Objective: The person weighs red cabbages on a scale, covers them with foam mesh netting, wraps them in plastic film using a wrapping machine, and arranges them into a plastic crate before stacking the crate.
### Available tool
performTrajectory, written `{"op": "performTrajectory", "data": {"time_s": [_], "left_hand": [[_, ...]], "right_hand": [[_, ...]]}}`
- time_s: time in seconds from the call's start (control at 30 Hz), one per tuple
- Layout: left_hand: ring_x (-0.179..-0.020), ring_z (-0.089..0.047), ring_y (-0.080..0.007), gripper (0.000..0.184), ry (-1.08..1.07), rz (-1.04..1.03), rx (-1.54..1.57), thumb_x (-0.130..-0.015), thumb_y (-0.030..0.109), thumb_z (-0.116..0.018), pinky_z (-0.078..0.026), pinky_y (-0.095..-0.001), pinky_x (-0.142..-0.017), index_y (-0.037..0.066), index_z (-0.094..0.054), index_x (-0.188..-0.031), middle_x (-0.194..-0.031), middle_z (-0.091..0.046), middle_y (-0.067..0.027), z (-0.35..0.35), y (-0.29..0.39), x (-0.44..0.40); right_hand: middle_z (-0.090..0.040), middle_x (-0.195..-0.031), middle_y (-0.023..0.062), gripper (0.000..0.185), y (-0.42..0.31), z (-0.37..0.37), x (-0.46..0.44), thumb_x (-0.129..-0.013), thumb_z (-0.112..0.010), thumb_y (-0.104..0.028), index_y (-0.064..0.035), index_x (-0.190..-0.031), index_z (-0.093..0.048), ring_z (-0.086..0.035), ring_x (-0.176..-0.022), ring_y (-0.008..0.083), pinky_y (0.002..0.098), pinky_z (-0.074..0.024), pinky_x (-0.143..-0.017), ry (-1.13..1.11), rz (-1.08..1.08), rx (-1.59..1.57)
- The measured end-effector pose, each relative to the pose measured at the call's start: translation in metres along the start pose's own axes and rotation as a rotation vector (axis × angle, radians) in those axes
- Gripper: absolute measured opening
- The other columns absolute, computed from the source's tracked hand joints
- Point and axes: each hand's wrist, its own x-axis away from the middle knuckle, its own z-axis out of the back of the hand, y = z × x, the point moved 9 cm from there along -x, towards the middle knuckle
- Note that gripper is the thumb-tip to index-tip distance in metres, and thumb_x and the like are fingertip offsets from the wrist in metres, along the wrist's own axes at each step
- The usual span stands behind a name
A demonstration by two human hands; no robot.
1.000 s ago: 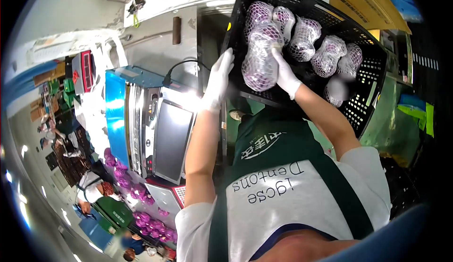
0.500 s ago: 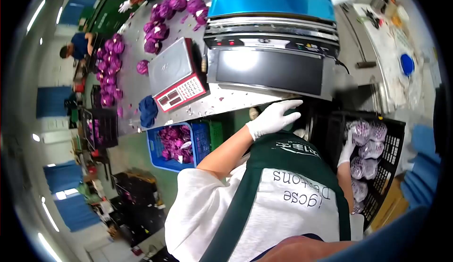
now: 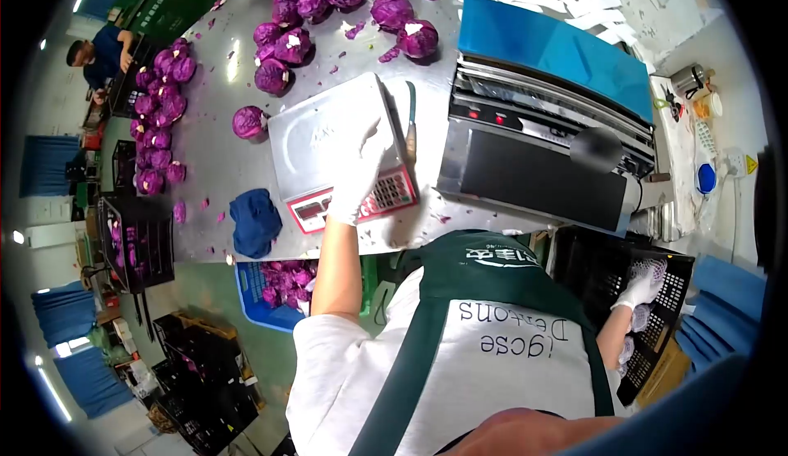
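My left hand (image 3: pixel 358 178), in a white glove, reaches over the digital scale (image 3: pixel 316 140) with fingers stretched toward its pan. Glare washes out the fingertips; I see nothing held in it. My right hand (image 3: pixel 640 290), also gloved, is down in a black crate (image 3: pixel 680 274) at the right. Its fingers curve over a red cabbage in white foam netting (image 3: pixel 650 269), partly covering it. More netted cabbages lie below that hand. A knife (image 3: pixel 411 140) lies on the table just right of the scale.
A wrapping machine with a blue lid (image 3: pixel 558 54) stands right of the scale. Bare red cabbages (image 3: pixel 313 2) sit at the back and left. A dark blue cloth (image 3: pixel 255 223) lies at the table's front edge, above a blue basket of leaves (image 3: pixel 271 312). Another person (image 3: pixel 107 55) is at far left.
My left hand has moved left from before the wrapping machine to over the scale. My right hand has shifted onto a netted cabbage in the crate. The view has turned.
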Motion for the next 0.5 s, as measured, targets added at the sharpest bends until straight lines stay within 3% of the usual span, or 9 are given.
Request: {"op": "performTrajectory", "data": {"time_s": [0.03,0.13,0.2,0.23,0.27,0.33,0.4,0.43,0.5], "left_hand": [[-0.114,-0.057,-0.0228,0.040,0.006,-0.056,-0.071,-0.091,0.020,-0.059,-0.042,-0.0351,-0.100,0.005,-0.058,-0.128,-0.121,-0.062,-0.0135,0.010,-0.014,-0.012],[-0.112,-0.057,-0.0240,0.041,-0.001,-0.144,-0.153,-0.089,0.020,-0.061,-0.042,-0.0359,-0.099,0.006,-0.058,-0.127,-0.121,-0.062,-0.0141,0.028,-0.023,-0.043],[-0.111,-0.058,-0.0247,0.042,-0.002,-0.223,-0.171,-0.087,0.020,-0.062,-0.042,-0.0366,-0.098,0.007,-0.059,-0.127,-0.120,-0.062,-0.0143,0.032,-0.014,-0.053],[-0.110,-0.058,-0.0250,0.042,0.011,-0.278,-0.181,-0.086,0.020,-0.063,-0.043,-0.0370,-0.097,0.007,-0.059,-0.126,-0.120,-0.062,-0.0143,0.037,-0.017,-0.062],[-0.110,-0.059,-0.0251,0.042,0.024,-0.271,-0.190,-0.086,0.020,-0.063,-0.043,-0.0373,-0.096,0.007,-0.059,-0.126,-0.118,-0.062,-0.0148,0.038,-0.019,-0.065],[-0.109,-0.059,-0.0252,0.043,0.046,-0.160,-0.149,-0.085,0.019,-0.064,-0.044,-0.0379,-0.095,0.005,-0.059,-0.125,-0.115,-0.064,-0.0157,0.042,-0.032,-0.068],[-0.108,-0.060,-0.0258,0.045,0.074,0.070,0.123,-0.084,0.018,-0.065,-0.046,-0.0385,-0.093,0.004,-0.058,-0.126,-0.114,-0.064,-0.0164,0.053,-0.052,-0.068],[-0.111,-0.060,-0.0255,0.043,0.058,0.050,0.048,-0.089,0.014,-0.062,-0.047,-0.0361,-0.092,0.002,-0.054,-0.130,-0.121,-0.060,-0.0151,0.058,-0.058,-0.066],[-0.113,-0.059,-0.0256,0.041,0.123,0.204,0.431,-0.093,0.013,-0.059,-0.048,-0.0343,-0.092,0.001,-0.051,-0.132,-0.125,-0.056,-0.0139,0.070,-0.089,-0.060]], "right_hand": [[-0.041,-0.141,0.0213,0.065,-0.093,-0.008,0.049,-0.089,-0.063,-0.015,0.0069,-0.141,-0.031,-0.045,-0.125,0.0293,0.0373,-0.0358,-0.107,-0.084,0.011,-0.572],[-0.041,-0.141,0.0182,0.052,-0.270,-0.048,0.137,-0.094,-0.055,-0.008,0.0041,-0.140,-0.034,-0.042,-0.129,0.0297,0.0403,-0.0352,-0.108,-0.236,0.239,-0.766],[-0.038,-0.145,0.0147,0.054,-0.418,-0.070,0.219,-0.093,-0.057,-0.010,0.0001,-0.141,-0.035,-0.039,-0.132,0.0276,0.0398,-0.0350,-0.108,-0.481,0.579,-0.781],[-0.039,-0.145,0.0127,0.056,-0.514,-0.114,0.292,-0.091,-0.059,-0.010,-0.0027,-0.142,-0.036,-0.038,-0.134,0.0253,0.0389,-0.0336,-0.109,-0.797,0.694,-0.819],[-0.039,-0.145,0.0123,0.060,-0.555,-0.138,0.330,-0.089,-0.062,-0.013,-0.0043,-0.142,-0.036,-0.038,-0.134,0.0249,0.0391,-0.0314,-0.110,-0.910,0.862,-0.763],[-0.039,-0.144,0.0190,0.071,-0.611,-0.203,0.396,-0.083,-0.069,-0.022,-0.0028,-0.142,-0.036,-0.036,-0.135,0.0324,0.0392,-0.0290,-0.112,-0.916,1.273,-0.511],[-0.034,-0.146,0.0242,0.084,-0.629,-0.305,0.437,-0.078,-0.072,-0.036,-0.0031,-0.144,-0.032,-0.034,-0.135,0.0380,0.0415,-0.0298,-0.112,-0.989,1.283,-0.177],[-0.033,-0.147,0.0247,0.092,-0.633,-0.348,0.451,-0.074,-0.074,-0.041,-0.0035,-0.145,-0.030,-0.033,-0.135,0.0394,0.0423,-0.0313,-0.111,-0.930,1.322,0.090],[-0.031,-0.148,0.0254,0.106,-0.641,-0.395,0.462,-0.067,-0.078,-0.048,-0.0044,-0.147,-0.024,-0.032,-0.136,0.0416,0.0440,-0.0337,-0.109,-0.896,1.259,0.447]]}}
